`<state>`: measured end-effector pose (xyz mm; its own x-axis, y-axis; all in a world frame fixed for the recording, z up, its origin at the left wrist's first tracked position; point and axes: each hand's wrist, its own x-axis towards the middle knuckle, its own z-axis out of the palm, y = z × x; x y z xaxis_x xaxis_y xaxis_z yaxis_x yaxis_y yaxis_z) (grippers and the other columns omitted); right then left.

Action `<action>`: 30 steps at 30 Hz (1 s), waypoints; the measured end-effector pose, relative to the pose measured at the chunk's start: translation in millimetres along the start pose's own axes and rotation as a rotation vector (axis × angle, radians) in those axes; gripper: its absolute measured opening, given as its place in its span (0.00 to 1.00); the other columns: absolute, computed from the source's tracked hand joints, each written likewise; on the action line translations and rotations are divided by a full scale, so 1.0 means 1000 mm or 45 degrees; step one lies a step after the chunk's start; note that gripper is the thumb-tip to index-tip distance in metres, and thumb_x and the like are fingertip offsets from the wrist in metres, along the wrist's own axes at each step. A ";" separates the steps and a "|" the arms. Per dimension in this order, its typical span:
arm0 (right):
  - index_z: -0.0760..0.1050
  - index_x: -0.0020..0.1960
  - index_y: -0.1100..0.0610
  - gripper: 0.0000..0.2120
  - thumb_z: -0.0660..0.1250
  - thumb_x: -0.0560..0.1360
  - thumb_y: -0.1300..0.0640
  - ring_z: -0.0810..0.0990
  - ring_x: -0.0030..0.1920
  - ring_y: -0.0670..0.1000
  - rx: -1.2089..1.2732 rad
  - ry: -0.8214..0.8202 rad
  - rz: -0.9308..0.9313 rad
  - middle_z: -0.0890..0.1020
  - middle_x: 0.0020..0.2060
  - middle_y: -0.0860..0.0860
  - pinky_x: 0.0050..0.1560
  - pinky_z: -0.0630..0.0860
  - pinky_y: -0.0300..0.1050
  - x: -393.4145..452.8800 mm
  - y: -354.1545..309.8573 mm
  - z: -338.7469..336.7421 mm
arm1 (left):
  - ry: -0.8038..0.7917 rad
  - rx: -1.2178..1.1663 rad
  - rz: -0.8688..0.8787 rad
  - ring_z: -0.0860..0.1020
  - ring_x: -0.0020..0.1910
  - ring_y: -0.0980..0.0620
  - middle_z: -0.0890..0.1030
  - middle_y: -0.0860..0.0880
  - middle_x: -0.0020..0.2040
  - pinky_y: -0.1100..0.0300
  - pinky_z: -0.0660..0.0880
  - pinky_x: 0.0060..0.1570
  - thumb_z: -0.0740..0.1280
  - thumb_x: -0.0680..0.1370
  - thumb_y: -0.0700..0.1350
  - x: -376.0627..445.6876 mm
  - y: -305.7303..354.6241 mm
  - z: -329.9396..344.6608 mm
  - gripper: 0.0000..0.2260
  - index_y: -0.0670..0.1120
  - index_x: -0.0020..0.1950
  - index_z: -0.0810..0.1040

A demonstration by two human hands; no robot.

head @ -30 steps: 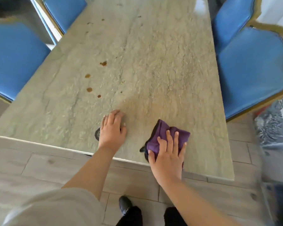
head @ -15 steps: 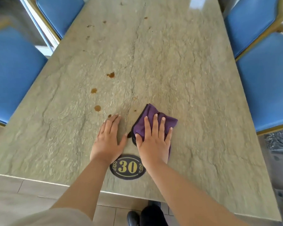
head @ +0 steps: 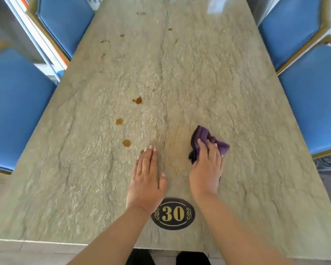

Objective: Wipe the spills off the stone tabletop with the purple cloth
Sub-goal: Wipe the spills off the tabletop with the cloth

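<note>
Purple cloth [head: 204,135], long axis unclear, 1 corner rightward, under flat right grip [head: 205,169]; left grip [head: 146,180] flat on stone tabletop [head: 218,83].

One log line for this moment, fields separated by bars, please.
right hand: presses purple cloth | left hand: flat on tabletop | brown spills: unwiped

On the rough grey-green stone tabletop [head: 227,83], the right hand [head: 206,169] lies on the crumpled purple cloth [head: 203,133], right of the table's centre seam. The left hand [head: 146,180] rests flat on the stone just left of that seam. The black oval number plate [head: 173,214] sits between the wrists, near the front edge. Brown spill drops [head: 126,143] lie ahead-left of the left hand. Blue padded chairs [head: 13,115] flank both long sides.
</note>
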<state>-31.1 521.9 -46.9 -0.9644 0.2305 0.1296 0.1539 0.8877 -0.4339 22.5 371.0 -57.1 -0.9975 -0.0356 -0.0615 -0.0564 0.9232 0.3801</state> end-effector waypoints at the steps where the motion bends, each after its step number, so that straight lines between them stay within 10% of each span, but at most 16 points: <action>1: 0.63 0.73 0.51 0.29 0.63 0.74 0.65 0.58 0.75 0.55 -0.043 -0.019 -0.003 0.65 0.73 0.53 0.75 0.50 0.52 -0.007 -0.002 0.007 | -0.014 -0.026 0.005 0.37 0.77 0.55 0.41 0.50 0.80 0.55 0.37 0.76 0.41 0.77 0.55 0.000 -0.001 0.000 0.31 0.46 0.79 0.39; 8: 0.75 0.65 0.56 0.24 0.55 0.75 0.72 0.70 0.67 0.48 0.758 -0.486 -0.143 0.75 0.66 0.52 0.65 0.61 0.30 0.038 -0.061 0.007 | 0.000 -0.362 0.089 0.44 0.78 0.54 0.49 0.50 0.80 0.59 0.40 0.76 0.45 0.78 0.53 0.001 -0.008 -0.011 0.29 0.46 0.79 0.47; 15: 0.67 0.71 0.53 0.26 0.58 0.74 0.67 0.61 0.72 0.57 0.159 0.045 0.376 0.66 0.72 0.53 0.73 0.58 0.51 -0.048 0.005 -0.024 | -0.052 -0.137 0.554 0.55 0.77 0.56 0.60 0.52 0.77 0.52 0.47 0.77 0.53 0.82 0.50 -0.002 -0.066 -0.029 0.23 0.47 0.77 0.60; 20: 0.59 0.76 0.52 0.29 0.57 0.76 0.65 0.47 0.77 0.53 0.116 -0.105 0.155 0.57 0.76 0.52 0.76 0.40 0.48 -0.077 -0.041 0.008 | -0.058 -0.109 0.599 0.55 0.77 0.54 0.62 0.49 0.76 0.49 0.49 0.76 0.48 0.80 0.50 0.000 -0.070 -0.026 0.25 0.46 0.77 0.58; 24: 0.69 0.70 0.50 0.23 0.59 0.78 0.65 0.59 0.74 0.45 0.780 -0.434 0.086 0.67 0.72 0.46 0.76 0.51 0.44 -0.063 -0.056 -0.001 | -0.042 -0.366 0.555 0.62 0.74 0.51 0.67 0.46 0.73 0.48 0.55 0.75 0.48 0.78 0.49 0.000 -0.070 -0.028 0.26 0.44 0.76 0.61; 27: 0.77 0.63 0.50 0.21 0.58 0.77 0.67 0.67 0.68 0.41 1.010 -0.287 0.271 0.72 0.68 0.44 0.66 0.61 0.28 -0.071 -0.036 -0.032 | 0.075 -0.655 0.361 0.66 0.69 0.49 0.69 0.46 0.69 0.48 0.64 0.70 0.53 0.78 0.44 0.003 -0.058 -0.037 0.23 0.44 0.73 0.66; 30: 0.77 0.62 0.51 0.20 0.56 0.77 0.65 0.66 0.69 0.42 0.580 -0.045 0.425 0.70 0.68 0.44 0.61 0.57 0.24 -0.084 -0.001 -0.046 | 0.190 -0.529 0.445 0.64 0.71 0.44 0.66 0.42 0.71 0.49 0.62 0.72 0.56 0.77 0.40 0.001 -0.016 -0.035 0.22 0.42 0.71 0.67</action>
<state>60.0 520.0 -16.8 -0.8871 0.4490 -0.1071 0.3509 0.5053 -0.7884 20.7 343.1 -31.3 -0.9536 0.1632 0.2532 0.2961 0.6625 0.6880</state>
